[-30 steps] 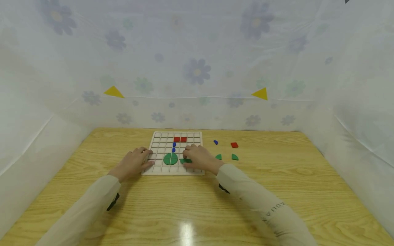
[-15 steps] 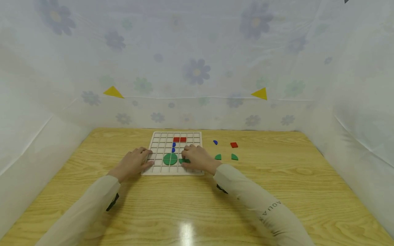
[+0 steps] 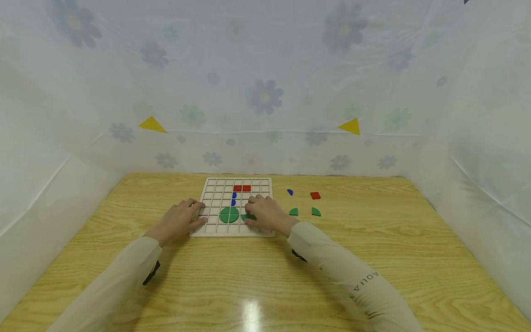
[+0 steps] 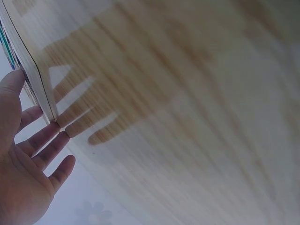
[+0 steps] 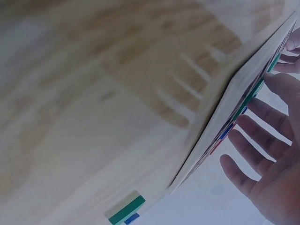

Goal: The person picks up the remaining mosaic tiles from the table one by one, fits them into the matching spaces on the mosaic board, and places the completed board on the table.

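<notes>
A white grid board [image 3: 211,228] lies on the table. On it are a green circle [image 3: 229,214] made of pieces, two blue half-circles [image 3: 234,199] and two red squares [image 3: 242,188]. My left hand [image 3: 180,218] rests its thumb and fingertips on the board's left edge; the left wrist view shows these fingers fairly straight along the board's edge [image 4: 35,70]. Over the board's right half, my right hand [image 3: 267,213] pinches a curved green piece [image 3: 248,216] between thumb and index finger, partly hidden under the hand. The right wrist view has its other fingers loosely spread.
Right of the board lie a blue half-circle [image 3: 290,192], a red square [image 3: 315,195] and two green quarter-circles [image 3: 316,212]. The wooden table [image 3: 249,272] runs back to a flowered white curtain [image 3: 265,152], with more white sheeting at both sides.
My right hand has shifted slightly left with the green piece, then stayed nearly still. My left hand keeps its place on the board's edge.
</notes>
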A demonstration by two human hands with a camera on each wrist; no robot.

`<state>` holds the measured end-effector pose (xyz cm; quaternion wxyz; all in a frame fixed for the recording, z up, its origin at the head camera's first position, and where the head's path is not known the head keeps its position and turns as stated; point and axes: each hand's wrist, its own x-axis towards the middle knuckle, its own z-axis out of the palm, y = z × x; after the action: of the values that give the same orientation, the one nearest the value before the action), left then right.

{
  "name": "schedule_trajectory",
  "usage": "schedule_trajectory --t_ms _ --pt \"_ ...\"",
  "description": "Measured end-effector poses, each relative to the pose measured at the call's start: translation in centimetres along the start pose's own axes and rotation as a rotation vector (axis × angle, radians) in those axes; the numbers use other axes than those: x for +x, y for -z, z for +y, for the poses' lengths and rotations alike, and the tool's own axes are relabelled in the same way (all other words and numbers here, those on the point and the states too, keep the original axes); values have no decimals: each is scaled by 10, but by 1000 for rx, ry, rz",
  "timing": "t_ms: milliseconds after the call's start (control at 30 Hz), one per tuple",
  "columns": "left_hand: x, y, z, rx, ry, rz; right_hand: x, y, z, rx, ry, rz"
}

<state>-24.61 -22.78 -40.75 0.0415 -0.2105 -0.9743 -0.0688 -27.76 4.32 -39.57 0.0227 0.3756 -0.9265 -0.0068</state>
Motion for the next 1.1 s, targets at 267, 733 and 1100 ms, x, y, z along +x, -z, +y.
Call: schedule_trajectory --t_ms 267,733,1100 --pt "0 2 2 -4 2 -3 -1 1 -1 -21 -2 1" --pt "1 1 1 4 3 -3 -4 4 1 -9 2 20" --pt "1 2 2 13 -3 5 -16 10 13 24 -13 47"
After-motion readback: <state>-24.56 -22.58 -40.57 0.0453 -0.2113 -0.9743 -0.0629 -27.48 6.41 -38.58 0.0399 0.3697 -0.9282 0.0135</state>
